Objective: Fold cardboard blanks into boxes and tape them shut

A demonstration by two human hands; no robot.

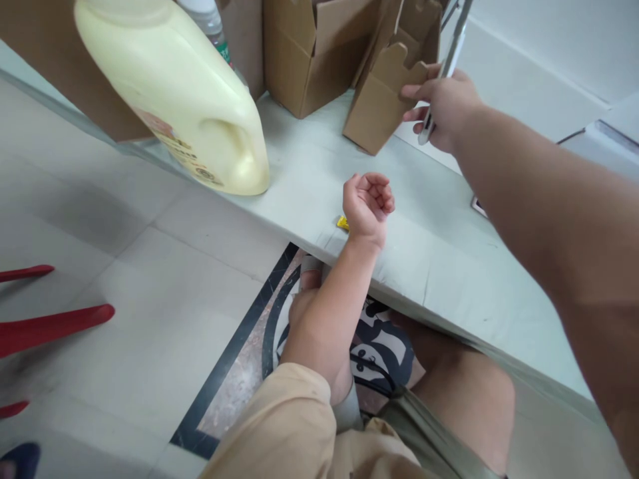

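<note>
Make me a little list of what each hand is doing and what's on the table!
left hand: curled in a loose fist, resting on the table edge, beside a small yellow scrap
right hand: reaching out, touching a small folded cardboard box and gripping a silvery bar
also on table: big cream jug, open cardboard box, clear bottle

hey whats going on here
A person sits at a white table. Their right hand reaches out to a small folded cardboard box, fingers on its flap, and also seems to grip a thin metallic rod. Their left hand rests on the table as a loose fist, holding nothing visible, beside a small yellow scrap. A big cream plastic jug and an open cardboard carton stand nearby.
</note>
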